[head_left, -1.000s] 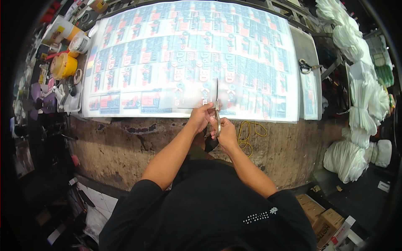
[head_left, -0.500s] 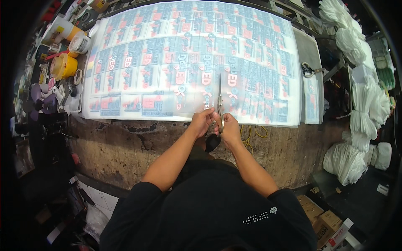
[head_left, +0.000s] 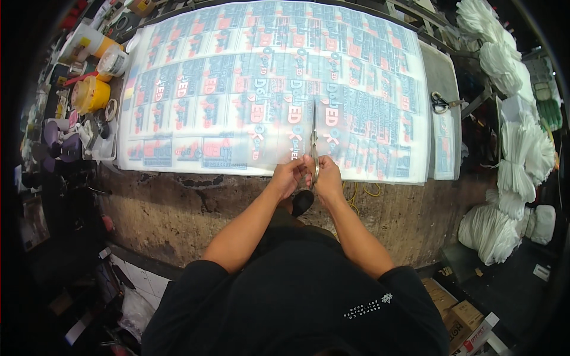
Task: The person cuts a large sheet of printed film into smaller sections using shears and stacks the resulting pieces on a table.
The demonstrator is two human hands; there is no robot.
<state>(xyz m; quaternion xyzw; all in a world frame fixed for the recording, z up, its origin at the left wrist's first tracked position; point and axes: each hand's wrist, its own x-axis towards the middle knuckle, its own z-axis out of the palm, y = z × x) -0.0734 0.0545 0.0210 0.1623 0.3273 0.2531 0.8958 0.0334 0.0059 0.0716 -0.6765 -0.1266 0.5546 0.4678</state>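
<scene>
Two hands with long silver metal scissors (head_left: 314, 136) over a thin, see-through printed sheet (head_left: 275, 145)

The right hand (head_left: 327, 177) is closed around the handles of the scissors. The blades point away from the person and look like one thin line, so I cannot tell if they are a little apart. The left hand (head_left: 290, 177) is just beside it, with its fingers pinched together at the near edge of the see-through sheet. That sheet has blue and red letters on it. It lies over the front middle of a big white sheet with rows of blue and red print (head_left: 157, 121), and the scissors are above it too.

Past the right end of the big sheet, a small pair of scissors with black handles (head_left: 440, 104) lies near a narrow printed strip (head_left: 442, 145). On the left side are a round yellow plastic tub (head_left: 92, 95), a round white plastic tub (head_left: 113, 61) and a pale ring of tape (head_left: 111, 110).

Below the table edge, a thin yellow cord (head_left: 355, 200) lies on the worn brown floor (head_left: 172, 213), near a black shoe (head_left: 303, 203). Far to the right are bundles of white cloth (head_left: 515, 136). Brown cardboard boxes (head_left: 462, 320) sit at the lower right.
</scene>
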